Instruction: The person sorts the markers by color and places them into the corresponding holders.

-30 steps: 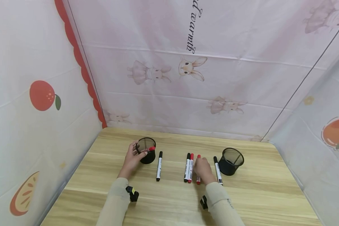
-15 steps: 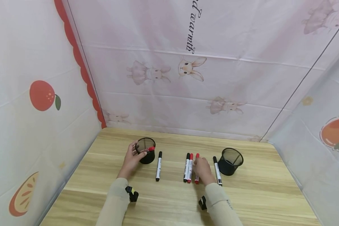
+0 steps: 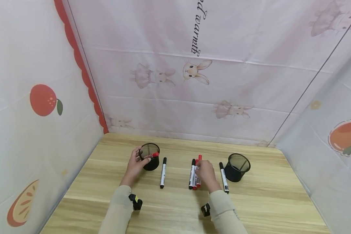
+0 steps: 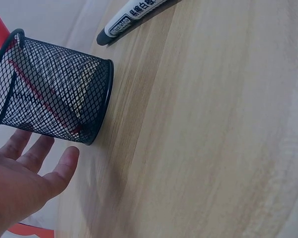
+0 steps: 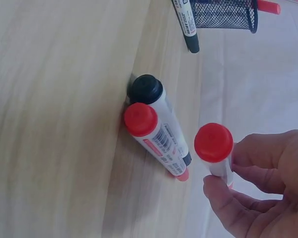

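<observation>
My left hand (image 3: pixel 136 166) holds a black mesh pen cup (image 4: pixel 49 91) on the left of the table, its thumb by the rim. A red marker (image 3: pixel 155 154) leans in that cup, its red end jutting over the rim. Between thumb and fingers, my right hand (image 3: pixel 207 172) pinches another red marker (image 5: pixel 213 144), which stands clear of the tabletop in the right wrist view. Just left of that hand, a black marker (image 3: pixel 192 174) and a red marker (image 5: pixel 156 144) lie side by side, the red one partly covered by the hand in the head view.
A second mesh pen cup (image 3: pixel 235 172) stands on the right, with a black marker (image 3: pixel 224 177) lying beside it. Another black marker (image 3: pixel 163 174) lies right of the left cup. Printed cloth walls (image 3: pixel 163 123) surround the wooden table (image 3: pixel 169 208) at the back and sides.
My right hand has lifted the red marker from the table and shifted it left, toward the black and red pair. The left hand stays at its cup.
</observation>
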### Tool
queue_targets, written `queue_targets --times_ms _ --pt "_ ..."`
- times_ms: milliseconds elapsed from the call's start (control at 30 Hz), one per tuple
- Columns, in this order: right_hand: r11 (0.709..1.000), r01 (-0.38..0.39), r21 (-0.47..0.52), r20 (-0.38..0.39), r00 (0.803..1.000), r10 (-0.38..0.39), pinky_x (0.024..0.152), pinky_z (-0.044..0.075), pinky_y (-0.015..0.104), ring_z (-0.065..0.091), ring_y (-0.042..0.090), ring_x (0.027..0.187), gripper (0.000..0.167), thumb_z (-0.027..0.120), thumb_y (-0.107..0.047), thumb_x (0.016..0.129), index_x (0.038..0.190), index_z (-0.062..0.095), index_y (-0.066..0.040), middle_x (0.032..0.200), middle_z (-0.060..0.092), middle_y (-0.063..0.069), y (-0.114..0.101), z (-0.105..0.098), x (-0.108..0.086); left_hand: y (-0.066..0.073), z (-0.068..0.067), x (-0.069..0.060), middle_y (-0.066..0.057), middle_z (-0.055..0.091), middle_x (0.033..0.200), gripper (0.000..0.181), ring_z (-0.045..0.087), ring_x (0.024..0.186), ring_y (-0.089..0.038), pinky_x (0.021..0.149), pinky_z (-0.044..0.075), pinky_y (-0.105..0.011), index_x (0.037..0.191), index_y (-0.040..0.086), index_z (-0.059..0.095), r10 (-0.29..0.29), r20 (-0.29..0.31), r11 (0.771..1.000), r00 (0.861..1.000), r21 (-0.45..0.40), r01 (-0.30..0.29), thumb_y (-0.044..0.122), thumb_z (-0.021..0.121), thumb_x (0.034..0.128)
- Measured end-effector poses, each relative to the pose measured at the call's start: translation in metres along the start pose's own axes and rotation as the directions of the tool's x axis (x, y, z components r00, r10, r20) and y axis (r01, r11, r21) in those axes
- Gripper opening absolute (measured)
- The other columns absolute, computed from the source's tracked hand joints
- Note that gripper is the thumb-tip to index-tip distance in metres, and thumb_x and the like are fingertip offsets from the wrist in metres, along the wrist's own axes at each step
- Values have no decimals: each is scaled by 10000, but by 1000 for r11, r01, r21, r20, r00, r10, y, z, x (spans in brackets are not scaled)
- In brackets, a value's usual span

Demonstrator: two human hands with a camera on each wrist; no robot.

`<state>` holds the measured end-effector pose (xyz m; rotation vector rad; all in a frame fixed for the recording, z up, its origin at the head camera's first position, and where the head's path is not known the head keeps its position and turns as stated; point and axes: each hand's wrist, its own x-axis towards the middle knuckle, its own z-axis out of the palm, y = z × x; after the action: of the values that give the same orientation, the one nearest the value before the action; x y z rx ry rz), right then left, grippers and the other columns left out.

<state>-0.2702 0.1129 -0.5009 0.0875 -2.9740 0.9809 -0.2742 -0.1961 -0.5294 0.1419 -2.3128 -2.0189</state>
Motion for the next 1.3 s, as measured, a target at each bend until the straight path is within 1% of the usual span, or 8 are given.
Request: queue_targets --times_ms 100,300,400,533,700,900,1100,1300 --pt "1000 2 7 -12 1000 -1 650 467 364 516 237 765 168 688 12 762 929 674 6 891 558 128 -1 -1 -2 1 1 0 -168 289 1410 735 321 1257 -384 952 358 -508 1445 187 270 -1 0 1000 1000 -6 1 203 687 840" --pt "995 17 96 -38 999 -13 580 447 320 496 220 702 227 688 11 769 996 667 2 877 536 125 -9 -2 -11 3 1 -1 -180 281 1415 736 307 1269 -391 961 347 -514 1450 186 259 -5 6 1000 1000 -11 5 196 680 847" --pt "992 66 104 -81 995 -57 600 446 322 504 216 726 240 689 12 758 997 671 -3 892 559 122 -12 -1 -12 4 1 -3 -171 284 1417 719 312 1266 -390 958 350 -514 1443 198 272 -3 1 1000 1000 -5 3 185 676 850" --pt "988 84 132 -109 992 -70 640 479 329 536 213 774 257 681 25 742 997 672 -6 922 588 112 -15 2 -12 5 1 -3 -160 289 1418 717 318 1259 -392 951 359 -509 1441 201 277 0 -3 1000 1000 -4 -1 181 677 846" --pt "979 96 180 -121 990 -75 576 467 270 517 169 706 251 679 28 744 992 666 -10 880 567 77 -20 4 -11 3 2 -1 -158 289 1413 737 315 1258 -385 955 356 -499 1444 193 275 -19 -7 999 1000 -29 19 194 690 836" --pt "955 155 255 -164 980 -115 598 475 291 538 189 748 234 668 31 739 971 666 -1 861 567 71 -29 7 -11 2 0 0 -162 294 1416 746 315 1261 -387 958 353 -506 1449 207 272 -17 -10 1000 1000 -8 17 219 695 835" --pt "932 168 320 -172 978 -117 577 488 273 557 195 771 236 656 44 738 967 664 -10 923 582 83 -33 12 -9 2 0 -1 -164 292 1418 741 322 1258 -385 959 351 -507 1448 205 270 -12 -6 1000 1000 3 12 208 691 838" --pt "899 179 399 -168 978 -120 578 509 268 583 216 796 206 655 54 754 942 650 -30 946 583 85 -35 18 -9 3 1 -1 -168 271 1439 743 309 1268 -392 967 340 -516 1455 196 255 -8 -1 1000 1000 5 8 212 681 847"
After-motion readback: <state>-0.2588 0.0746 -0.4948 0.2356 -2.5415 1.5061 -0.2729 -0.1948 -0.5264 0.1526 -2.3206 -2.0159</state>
